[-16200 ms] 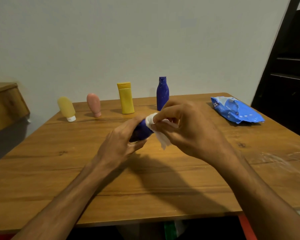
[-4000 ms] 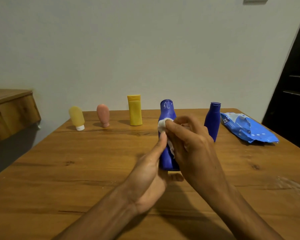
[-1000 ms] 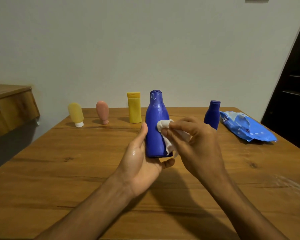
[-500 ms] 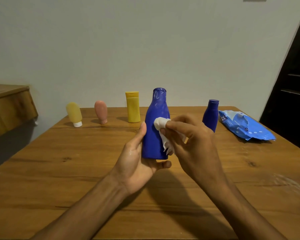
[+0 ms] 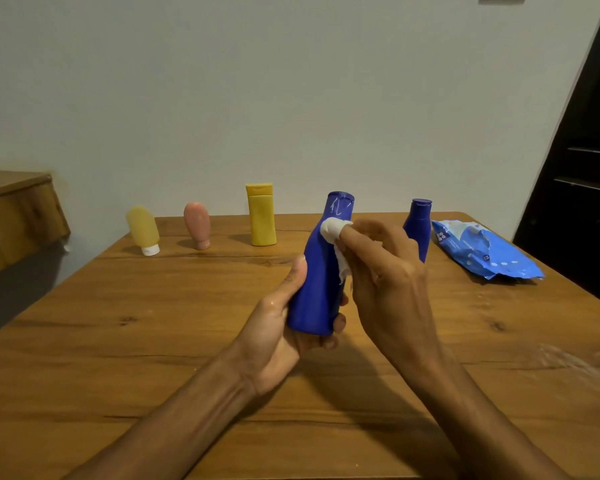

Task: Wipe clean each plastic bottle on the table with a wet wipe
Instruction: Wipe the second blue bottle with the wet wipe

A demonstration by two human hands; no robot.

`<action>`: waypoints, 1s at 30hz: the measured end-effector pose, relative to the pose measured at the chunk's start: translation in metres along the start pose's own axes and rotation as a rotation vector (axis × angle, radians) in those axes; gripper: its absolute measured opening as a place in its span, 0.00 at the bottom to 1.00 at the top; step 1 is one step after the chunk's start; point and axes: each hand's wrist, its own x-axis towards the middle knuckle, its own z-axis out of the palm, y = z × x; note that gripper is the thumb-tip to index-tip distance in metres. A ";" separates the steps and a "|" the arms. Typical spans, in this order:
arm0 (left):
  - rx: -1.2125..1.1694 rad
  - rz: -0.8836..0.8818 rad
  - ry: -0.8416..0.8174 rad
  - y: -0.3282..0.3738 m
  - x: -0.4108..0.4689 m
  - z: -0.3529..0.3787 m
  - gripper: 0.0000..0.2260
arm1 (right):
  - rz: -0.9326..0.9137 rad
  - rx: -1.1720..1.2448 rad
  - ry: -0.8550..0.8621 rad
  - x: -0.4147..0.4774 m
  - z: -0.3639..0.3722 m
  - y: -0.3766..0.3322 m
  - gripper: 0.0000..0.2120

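- The big blue bottle (image 5: 321, 278) is being held up over the middle of the counter (image 5: 153, 341), cap on top and leaning a little to the right.
- It's being gripped low down by the left hand (image 5: 278, 327), with the thumb laid up the left side and the fingers curled round the base.
- A white wet wipe (image 5: 331, 228) is being pinched in the right hand (image 5: 385, 271), draped over a fingertip and pressed on the bottle's shoulder just under the cap.
- White streaks are being shown on the cap.
- Four more are being left standing along the far edge: a pale yellow tube (image 5: 142, 228), a pink bottle (image 5: 197, 225), a yellow bottle (image 5: 261, 216) and a small blue bottle (image 5: 418, 226), which is being partly hidden by the right hand.
- A blue wipes pack (image 5: 482, 251) is being left lying at the far right, just beside the small blue bottle.
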 end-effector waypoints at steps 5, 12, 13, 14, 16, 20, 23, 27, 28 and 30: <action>0.072 0.011 0.029 -0.001 0.000 -0.002 0.23 | -0.063 -0.168 -0.048 0.000 -0.003 0.001 0.16; 0.133 0.025 0.050 -0.002 -0.002 0.000 0.22 | -0.108 -0.257 -0.042 0.002 -0.003 -0.001 0.14; 0.150 0.021 0.059 -0.002 -0.003 0.000 0.23 | -0.092 -0.278 -0.037 0.003 -0.005 0.001 0.15; 0.170 0.017 0.064 -0.003 -0.003 0.001 0.25 | -0.062 -0.296 -0.031 0.005 -0.006 0.003 0.14; 0.195 0.014 0.063 -0.004 -0.004 0.004 0.25 | -0.009 -0.306 -0.025 0.006 -0.007 0.005 0.14; 0.195 0.026 0.086 -0.004 -0.005 0.002 0.22 | -0.060 -0.320 -0.073 0.005 -0.007 0.001 0.18; 0.207 0.011 0.086 -0.004 -0.006 0.004 0.20 | -0.018 -0.367 -0.053 0.008 -0.010 0.005 0.20; 0.135 0.009 0.078 -0.005 -0.005 0.006 0.18 | -0.041 -0.299 -0.085 0.006 -0.007 -0.002 0.19; 0.108 0.008 0.081 -0.005 -0.005 0.005 0.18 | -0.076 -0.278 -0.105 0.004 -0.006 -0.005 0.19; 0.077 0.005 0.076 -0.004 -0.004 0.002 0.19 | -0.110 -0.268 -0.111 0.003 -0.006 -0.005 0.16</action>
